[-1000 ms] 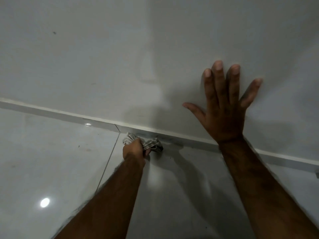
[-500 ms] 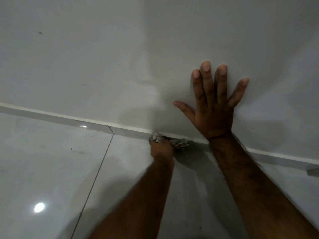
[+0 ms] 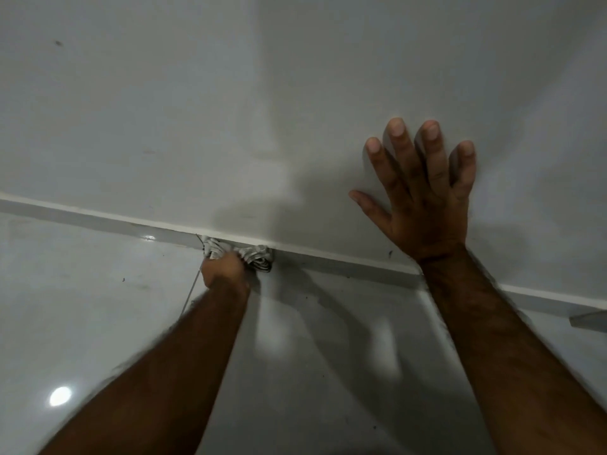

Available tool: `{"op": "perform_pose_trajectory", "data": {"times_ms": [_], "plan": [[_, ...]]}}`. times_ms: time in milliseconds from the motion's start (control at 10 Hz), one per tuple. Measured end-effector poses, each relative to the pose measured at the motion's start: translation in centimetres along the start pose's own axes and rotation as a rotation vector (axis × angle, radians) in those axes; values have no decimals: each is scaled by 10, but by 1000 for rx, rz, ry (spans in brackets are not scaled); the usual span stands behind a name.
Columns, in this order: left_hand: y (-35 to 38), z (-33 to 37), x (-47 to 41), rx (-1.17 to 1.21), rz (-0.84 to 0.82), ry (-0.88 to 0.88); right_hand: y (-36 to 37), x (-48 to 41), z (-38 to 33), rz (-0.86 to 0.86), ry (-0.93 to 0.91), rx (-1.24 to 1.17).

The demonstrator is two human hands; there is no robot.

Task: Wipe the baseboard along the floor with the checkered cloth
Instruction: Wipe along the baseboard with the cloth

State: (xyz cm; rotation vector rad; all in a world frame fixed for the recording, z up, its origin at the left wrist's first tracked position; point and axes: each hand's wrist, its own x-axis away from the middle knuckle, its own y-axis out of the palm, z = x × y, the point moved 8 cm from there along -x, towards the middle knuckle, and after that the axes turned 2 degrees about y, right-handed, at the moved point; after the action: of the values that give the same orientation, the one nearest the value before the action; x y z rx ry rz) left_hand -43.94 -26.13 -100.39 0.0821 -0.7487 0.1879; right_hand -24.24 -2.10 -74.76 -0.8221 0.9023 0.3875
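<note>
Person's left hand (image 3: 225,269) is closing in a fist round a bunched grey-and-white checkered cloth (image 3: 249,256), pressing it vs. the low grey baseboard strip (image 3: 345,266) where glossy tiled floor (image 3: 82,307) meets white wall (image 3: 197,110). Right hand (image 3: 422,195) is resting flat, fingers spread, on the wall w/ nothing in it. Mid-wipe, prob.; next stroke needs steady pressure sliding along the strip.

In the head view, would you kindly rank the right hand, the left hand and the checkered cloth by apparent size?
1. right hand, spread flat on the wall
2. left hand, fisted and farther away
3. checkered cloth, bunched and partly hidden, so its true size is unsure
</note>
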Motion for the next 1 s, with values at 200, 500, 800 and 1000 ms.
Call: {"op": "perform_pose_trajectory", "data": {"times_ms": [200, 500, 800, 1000], "plan": [[66, -106, 67, 237, -367, -394, 5, 2, -5, 24, 38, -9], [5, -30, 8, 107, -203, -177, 7, 3, -6, 29, 41, -10], [5, -24, 19, 50, -158, -114, 8, -1, -7, -8, 74, -62], [59, -79, 86, -76, -431, -104, 3, -1, -6, -28, 66, -44]]}}
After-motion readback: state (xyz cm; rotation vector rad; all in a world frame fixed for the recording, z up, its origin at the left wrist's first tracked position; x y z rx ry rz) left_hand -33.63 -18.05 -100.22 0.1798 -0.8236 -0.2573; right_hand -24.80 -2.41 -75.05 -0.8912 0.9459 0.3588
